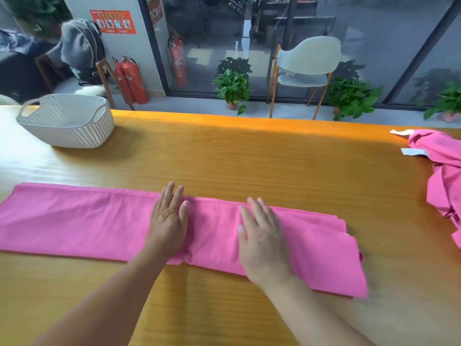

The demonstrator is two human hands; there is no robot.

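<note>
A pink garment (82, 221), folded into a long flat band, lies across the near part of the wooden table (249, 156). My left hand (169, 221) presses flat on its middle with straight fingers. My right hand (262, 236) lies flat on the band a little to the right, fingers straight. The band's right end (344, 260) is thicker and folded in layers.
A white woven plastic basket (67, 121) stands at the table's back left. A second crumpled pink garment (444, 171) with white tags lies at the right edge. Beyond the table are a grey chair (304, 63), potted plants (233, 86) and red fire extinguishers (132, 78).
</note>
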